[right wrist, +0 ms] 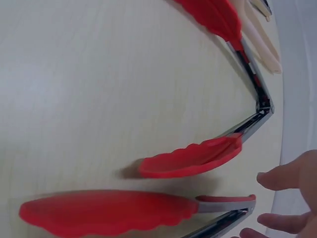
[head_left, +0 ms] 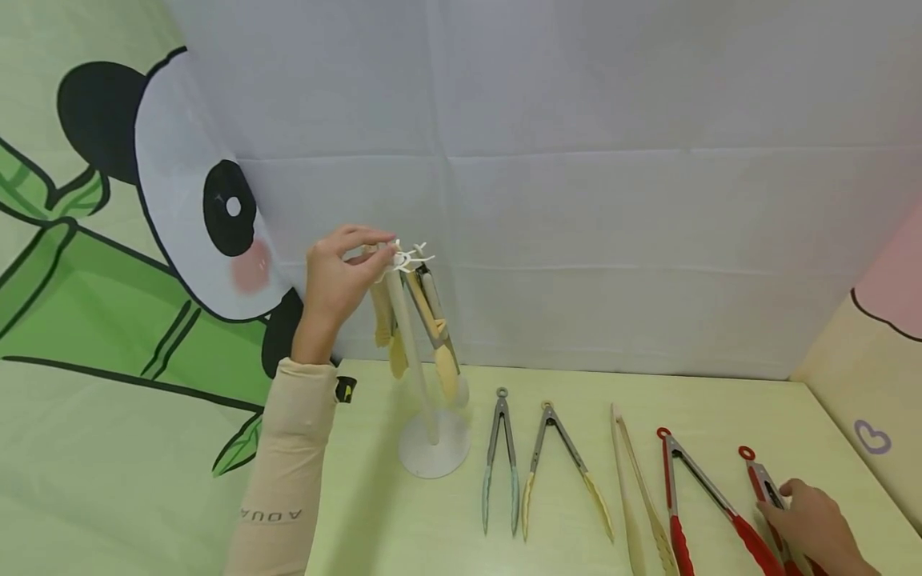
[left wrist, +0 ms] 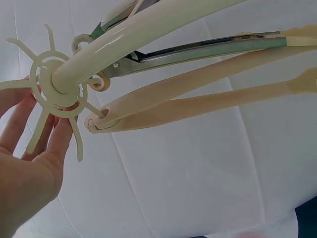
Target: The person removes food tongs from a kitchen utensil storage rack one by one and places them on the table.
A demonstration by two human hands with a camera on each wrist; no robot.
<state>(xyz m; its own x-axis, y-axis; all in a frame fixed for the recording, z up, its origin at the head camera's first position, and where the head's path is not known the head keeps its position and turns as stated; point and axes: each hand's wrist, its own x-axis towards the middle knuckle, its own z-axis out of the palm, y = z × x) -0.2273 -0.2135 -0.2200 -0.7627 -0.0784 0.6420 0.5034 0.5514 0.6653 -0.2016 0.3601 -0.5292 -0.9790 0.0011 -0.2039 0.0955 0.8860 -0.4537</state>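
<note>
A white stand with a ring of hooks on top stands toward the table's back left. My left hand pinches that hook ring; in the left wrist view its fingers lie behind the prongs. Several tongs hang from the hooks, among them a beige pair. At the far right, my right hand is over a pair of red-tipped tongs with narrow arms. In the right wrist view its fingers are extended beside those tongs' hinge end, apart from it.
Spread-apart red tongs lie left of my right hand. Farther left are beige tongs, yellow-tipped tongs and pale-green-tipped tongs. A white cloth wall rises behind the table; a panda-print sheet hangs at left.
</note>
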